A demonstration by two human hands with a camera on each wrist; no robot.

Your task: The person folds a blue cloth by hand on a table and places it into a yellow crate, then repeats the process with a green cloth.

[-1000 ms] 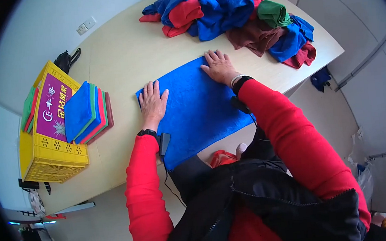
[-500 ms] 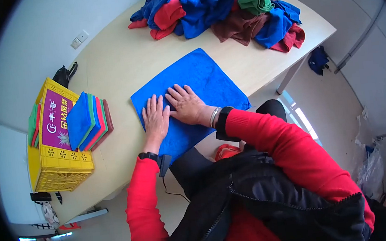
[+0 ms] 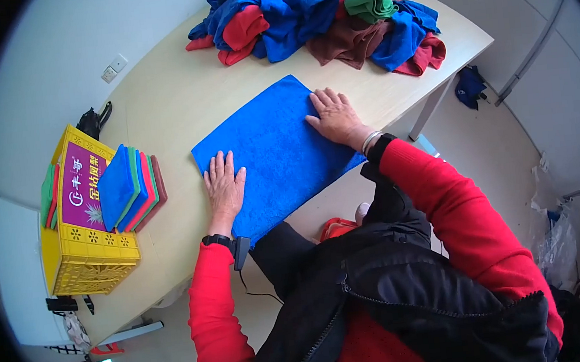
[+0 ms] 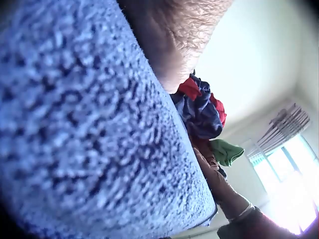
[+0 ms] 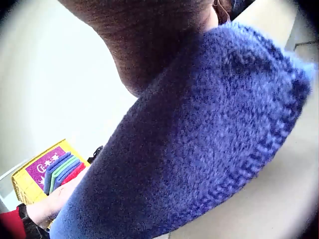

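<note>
A blue cloth [image 3: 280,154] lies spread flat at the table's front edge, its near part reaching over the edge. The left hand [image 3: 225,187] rests palm down on its left side, fingers straight and slightly spread. On the right side of the cloth lies the right hand [image 3: 337,117], also flat with fingers extended. In the left wrist view the cloth [image 4: 99,129] fills much of the picture below the left hand [image 4: 174,40]. The right wrist view shows the cloth [image 5: 199,124] under the right hand [image 5: 149,40].
Crumpled blue, red, brown and green cloths [image 3: 295,13] are heaped at the table's back. A yellow crate [image 3: 94,254] stands at the left, with folded cloths [image 3: 119,187] leaning on its side. A black item [image 3: 91,123] lies behind the crate.
Since half a second ago the right hand has moved right, away from the left hand, to the cloth's right side. The left hand remains on the left side.
</note>
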